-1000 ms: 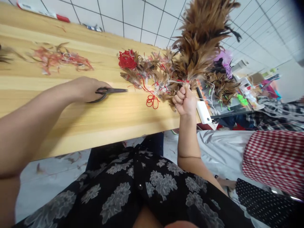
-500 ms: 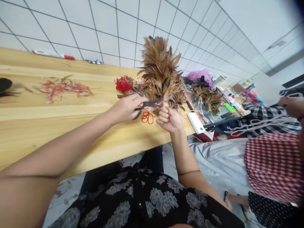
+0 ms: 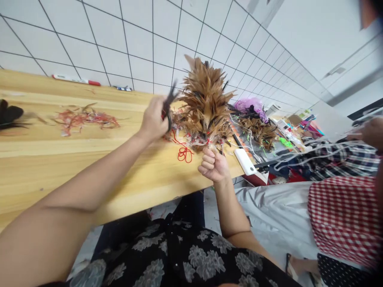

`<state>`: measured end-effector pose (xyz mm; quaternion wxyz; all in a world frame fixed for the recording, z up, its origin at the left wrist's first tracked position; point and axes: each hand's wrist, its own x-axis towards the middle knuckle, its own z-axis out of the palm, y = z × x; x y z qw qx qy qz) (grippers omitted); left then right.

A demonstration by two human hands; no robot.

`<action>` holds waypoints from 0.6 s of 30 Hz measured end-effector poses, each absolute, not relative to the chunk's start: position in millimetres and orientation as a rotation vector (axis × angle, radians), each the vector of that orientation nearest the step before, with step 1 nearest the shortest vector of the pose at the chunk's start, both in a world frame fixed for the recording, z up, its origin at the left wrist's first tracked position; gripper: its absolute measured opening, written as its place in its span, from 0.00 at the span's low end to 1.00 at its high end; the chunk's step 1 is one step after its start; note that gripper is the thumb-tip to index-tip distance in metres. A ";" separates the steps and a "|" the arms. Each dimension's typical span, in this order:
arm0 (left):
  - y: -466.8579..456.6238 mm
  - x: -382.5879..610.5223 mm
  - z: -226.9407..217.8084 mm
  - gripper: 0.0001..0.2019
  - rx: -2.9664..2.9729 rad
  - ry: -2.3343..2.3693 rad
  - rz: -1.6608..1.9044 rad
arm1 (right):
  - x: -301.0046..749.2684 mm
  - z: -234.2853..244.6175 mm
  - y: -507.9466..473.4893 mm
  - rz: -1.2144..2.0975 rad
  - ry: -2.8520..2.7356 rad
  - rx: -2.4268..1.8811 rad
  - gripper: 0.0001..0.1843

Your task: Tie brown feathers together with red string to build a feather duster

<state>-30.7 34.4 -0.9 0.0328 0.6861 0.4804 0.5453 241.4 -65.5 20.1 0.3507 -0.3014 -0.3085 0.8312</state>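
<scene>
The fingers of the right hand (image 3: 213,165) are curled into a closed fist around the bottom of an upright bundle of brown feathers (image 3: 206,101), just past the front edge of the long pale wooden table (image 3: 89,159); the plumes fan upward above the fist. The left hand (image 3: 154,119) is closed around the handles of dark metal scissors (image 3: 168,104), whose blades point up, blurred, just to the left of the feather bundle and apart from it. Whether the blades are parted cannot be told.

Between the two hands a tangle of red string (image 3: 184,152) lies on the table, with loose brown feathers and white thread scraps around the base of the bundle. Further left lies a scatter of reddish feather trimmings (image 3: 85,118), and at the far left edge a dark feather clump (image 3: 10,115). A white rectangular block (image 3: 244,161) sits at the table's right corner, beside a heap of purple and brown feathers (image 3: 254,115). At the right, another person's hand (image 3: 371,133) holds white cords above a red checked cloth (image 3: 344,215).
</scene>
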 end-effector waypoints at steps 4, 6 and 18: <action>29.5 -1.6 -4.8 0.19 2.465 1.097 1.417 | 241.5 12.6 -65.7 2.199 -0.839 -0.756 0.29; 53.0 -4.7 0.5 0.20 2.318 1.210 1.495 | 241.3 6.4 -69.3 2.227 -0.863 -0.769 0.32; 13.8 -25.0 -4.7 0.21 2.331 1.423 1.611 | 255.8 7.6 -68.3 1.941 -1.044 -1.029 0.31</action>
